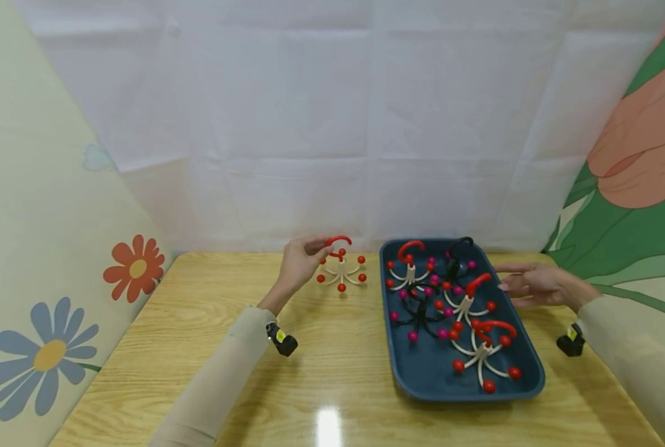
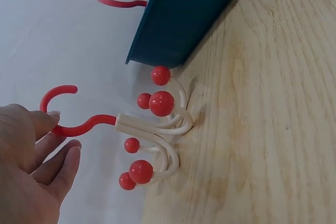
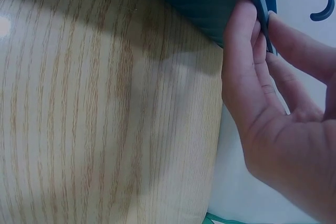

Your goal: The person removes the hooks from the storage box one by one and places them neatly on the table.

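Hanger (image 1: 341, 269), cream with six red balls, upright at the far side of the table (image 1: 198, 323), just left of the tray (image 1: 421, 379) and apart from it. The left hand (image 1: 301, 264) pinches the hanger's red hook (image 2: 100, 119) between thumb and fingers, near the bend; the curved arms below are down at the wooden surface, though whether the table bears the whole weight cannot be told. The right hand (image 1: 541, 284) grips the dark blue tray at its right edge, toward the far corner, its fingers (image 3: 244, 30) closed narrowly on both sides of the rim. Inside the tray are three further cream hangers with red hooks, one at the far left (image 1: 411, 273), one right of the middle (image 1: 466, 304) and one at the near right (image 1: 482, 352), together with two black hangers bearing magenta balls, one at the far right (image 1: 453, 268) and one left of the middle (image 1: 420, 313). Behind the table hangs a creased white sheet (image 1: 298, 124); a blue flower (image 1: 47, 357) decorates the left wall.
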### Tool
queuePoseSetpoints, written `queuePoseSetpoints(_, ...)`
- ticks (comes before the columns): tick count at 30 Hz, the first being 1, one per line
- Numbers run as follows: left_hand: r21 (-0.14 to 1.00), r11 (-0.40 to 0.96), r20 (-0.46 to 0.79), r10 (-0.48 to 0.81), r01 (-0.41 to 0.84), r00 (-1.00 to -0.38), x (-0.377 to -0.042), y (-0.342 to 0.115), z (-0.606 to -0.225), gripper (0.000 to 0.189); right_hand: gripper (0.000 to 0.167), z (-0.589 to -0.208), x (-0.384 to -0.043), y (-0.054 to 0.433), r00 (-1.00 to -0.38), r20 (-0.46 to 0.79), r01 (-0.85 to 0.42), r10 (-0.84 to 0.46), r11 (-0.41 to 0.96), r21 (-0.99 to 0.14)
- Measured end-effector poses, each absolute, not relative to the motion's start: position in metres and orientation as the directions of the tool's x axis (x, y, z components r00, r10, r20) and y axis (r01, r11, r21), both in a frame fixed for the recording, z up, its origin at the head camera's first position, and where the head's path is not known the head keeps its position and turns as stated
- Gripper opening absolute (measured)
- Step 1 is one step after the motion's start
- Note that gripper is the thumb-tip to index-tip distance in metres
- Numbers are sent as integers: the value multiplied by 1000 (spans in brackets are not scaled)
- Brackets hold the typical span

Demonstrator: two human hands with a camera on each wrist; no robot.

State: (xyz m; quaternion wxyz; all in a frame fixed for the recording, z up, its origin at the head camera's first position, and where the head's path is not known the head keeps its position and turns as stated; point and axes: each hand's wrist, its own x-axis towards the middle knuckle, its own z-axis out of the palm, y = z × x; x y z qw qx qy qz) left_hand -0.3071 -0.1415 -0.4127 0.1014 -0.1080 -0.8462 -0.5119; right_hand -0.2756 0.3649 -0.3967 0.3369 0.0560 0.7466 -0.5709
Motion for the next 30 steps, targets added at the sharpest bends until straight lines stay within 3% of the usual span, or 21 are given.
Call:
queuePoseSetpoints(18, 837, 450, 320, 57, 310, -946, -283, -127, -382, 36, 81, -397, -274, 363, -776, -561, 467, -288, 334, -819)
queuePoseSetpoints(30, 792, 422, 419, 148, 441, -896, -256, -98, -365, 24, 82, -400, -276, 365, -773, -561, 467, -297, 332, -820)
